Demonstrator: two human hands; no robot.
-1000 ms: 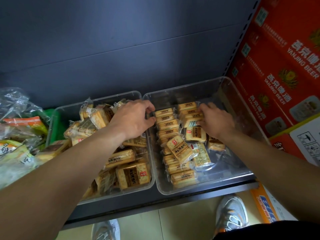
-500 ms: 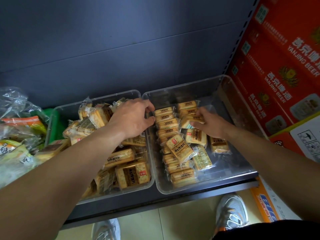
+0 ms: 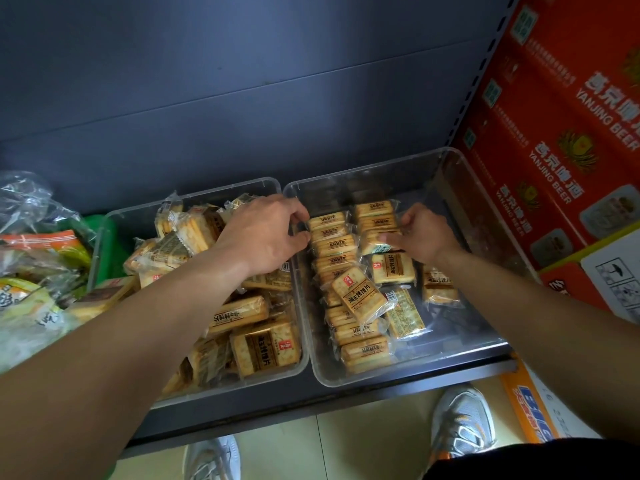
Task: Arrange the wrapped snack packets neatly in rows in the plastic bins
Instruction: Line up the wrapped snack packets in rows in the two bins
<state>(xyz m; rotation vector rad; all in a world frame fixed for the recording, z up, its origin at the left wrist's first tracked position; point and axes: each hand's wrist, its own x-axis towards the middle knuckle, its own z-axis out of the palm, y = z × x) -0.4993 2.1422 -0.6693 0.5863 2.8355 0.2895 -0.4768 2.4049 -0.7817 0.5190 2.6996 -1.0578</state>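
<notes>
The packet [image 3: 375, 242] in hand stands on edge at the near end of the second row [image 3: 375, 211] in the right bin [image 3: 450, 355]. The right hand [image 3: 420, 237] pinches it, thumb and fingers closed on the wrapper from the right side. Just to the left, the first row [image 3: 332, 244] runs from the back of the bin toward the front, with a tilted packet [image 3: 358, 294] lying flat across its middle. The left hand [image 3: 263, 233] is at the far end of that row, by the walls where the two bins meet. Its fingers are curled, but the view does not settle whether they grip the end packet, grip the rim, or only brace the row.

The step in hand looks like building the second row, which is still short. The next move calls for pressing this packet upright and flush against the ones behind it. The right hand would then let go and take one of the loose packets [image 3: 403, 313] lying flat nearby (the wrappers look slick, so a pinch across the short edges would likely hold best). The tilted packet will also need lifting off the first row.

The left bin [image 3: 207, 196] is heaped with unsorted packets, and none there stand in rows. Both bins sit side by side on a dark shelf [image 3: 242, 410], with red cartons [image 3: 554, 133] stacked to the right.
</notes>
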